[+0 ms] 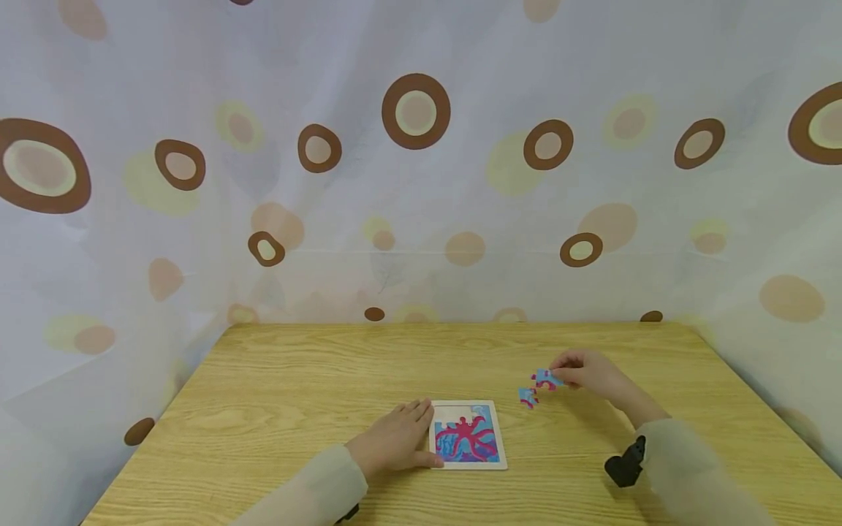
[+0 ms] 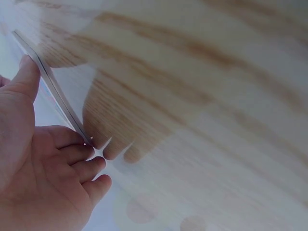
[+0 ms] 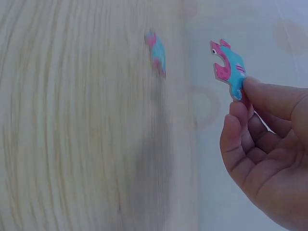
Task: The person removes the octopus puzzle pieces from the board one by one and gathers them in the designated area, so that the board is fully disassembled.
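Observation:
A small jigsaw tray (image 1: 454, 414) with a pale rim lies on the table. It shows a pink octopus on blue, and its upper left part is bare. My left hand (image 1: 399, 438) rests along the tray's left side with fingers extended, the thumb at the lower edge. In the left wrist view, the thumb and forefinger touch the tray's edge (image 2: 60, 98). My right hand (image 1: 594, 375) pinches a blue and pink puzzle piece (image 3: 236, 67) between thumb and fingers, above the table. Another puzzle piece (image 1: 527, 397) lies on the wood, between the tray and the right hand.
The wooden table (image 1: 316, 365) extends to a patterned curtain (image 1: 421, 190) behind it and at both sides. A black device (image 1: 625, 464) is strapped at the right wrist.

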Demonstrator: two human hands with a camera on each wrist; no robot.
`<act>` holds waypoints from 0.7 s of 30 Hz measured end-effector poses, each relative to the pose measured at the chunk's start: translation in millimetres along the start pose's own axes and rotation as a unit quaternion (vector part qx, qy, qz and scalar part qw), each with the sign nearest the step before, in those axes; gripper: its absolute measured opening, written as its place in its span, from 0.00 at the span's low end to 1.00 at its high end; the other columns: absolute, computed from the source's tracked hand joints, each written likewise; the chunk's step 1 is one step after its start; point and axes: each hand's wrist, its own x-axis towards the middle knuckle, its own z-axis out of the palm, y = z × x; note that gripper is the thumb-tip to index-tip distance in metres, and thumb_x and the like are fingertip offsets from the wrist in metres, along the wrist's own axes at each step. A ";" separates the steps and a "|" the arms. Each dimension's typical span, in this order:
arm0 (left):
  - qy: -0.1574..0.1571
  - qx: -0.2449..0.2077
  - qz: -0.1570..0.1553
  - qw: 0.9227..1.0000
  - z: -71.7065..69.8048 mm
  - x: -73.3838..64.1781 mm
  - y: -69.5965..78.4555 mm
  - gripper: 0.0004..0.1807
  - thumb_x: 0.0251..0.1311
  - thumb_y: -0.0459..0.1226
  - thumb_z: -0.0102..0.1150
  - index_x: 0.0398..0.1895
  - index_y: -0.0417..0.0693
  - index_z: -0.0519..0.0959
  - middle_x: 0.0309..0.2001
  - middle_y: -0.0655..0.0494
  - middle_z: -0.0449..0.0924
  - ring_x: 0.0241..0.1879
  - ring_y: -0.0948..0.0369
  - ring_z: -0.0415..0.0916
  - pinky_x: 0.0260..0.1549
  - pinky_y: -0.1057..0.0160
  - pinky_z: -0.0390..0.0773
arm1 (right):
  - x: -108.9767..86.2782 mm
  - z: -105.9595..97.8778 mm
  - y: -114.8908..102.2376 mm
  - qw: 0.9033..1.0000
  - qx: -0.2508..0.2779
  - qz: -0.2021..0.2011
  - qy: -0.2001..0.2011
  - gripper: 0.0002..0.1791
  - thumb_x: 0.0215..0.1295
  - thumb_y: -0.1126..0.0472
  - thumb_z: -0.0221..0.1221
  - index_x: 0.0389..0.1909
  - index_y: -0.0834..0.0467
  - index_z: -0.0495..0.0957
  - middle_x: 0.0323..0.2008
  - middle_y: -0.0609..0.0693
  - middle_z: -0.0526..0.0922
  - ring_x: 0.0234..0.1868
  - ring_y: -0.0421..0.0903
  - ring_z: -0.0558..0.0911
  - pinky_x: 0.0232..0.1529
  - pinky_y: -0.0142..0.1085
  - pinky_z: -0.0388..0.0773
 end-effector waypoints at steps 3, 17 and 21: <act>0.000 -0.001 -0.001 1.000 0.3 -0.2 -0.3 0.46 0.58 0.63 0.44 0.69 0.40 0.55 0.69 0.49 0.52 0.68 0.55 0.49 0.64 0.58 0.52 | -5.1 -10.9 10.9 1.000 -0.022 0.006 0.004 0.10 0.66 0.63 0.54 0.38 0.68 0.76 0.27 0.51 0.75 0.26 0.47 0.72 0.29 0.40 0.74; 0.000 -0.007 -0.003 1.000 -2.0 -2.7 1.5 0.45 0.58 0.63 0.45 0.69 0.40 0.55 0.69 0.49 0.53 0.68 0.55 0.49 0.64 0.59 0.52 | -12.9 -26.9 44.6 0.997 -0.066 0.049 -0.006 0.08 0.64 0.68 0.54 0.36 0.70 0.79 0.26 0.49 0.76 0.25 0.44 0.70 0.25 0.34 0.70; 0.000 -0.007 -0.002 1.000 -3.8 -3.1 2.0 0.45 0.58 0.62 0.45 0.69 0.40 0.56 0.69 0.48 0.53 0.67 0.55 0.49 0.64 0.58 0.52 | -11.0 -26.9 46.5 0.996 -0.077 0.050 -0.011 0.08 0.63 0.69 0.54 0.35 0.71 0.79 0.27 0.50 0.77 0.26 0.45 0.72 0.26 0.36 0.72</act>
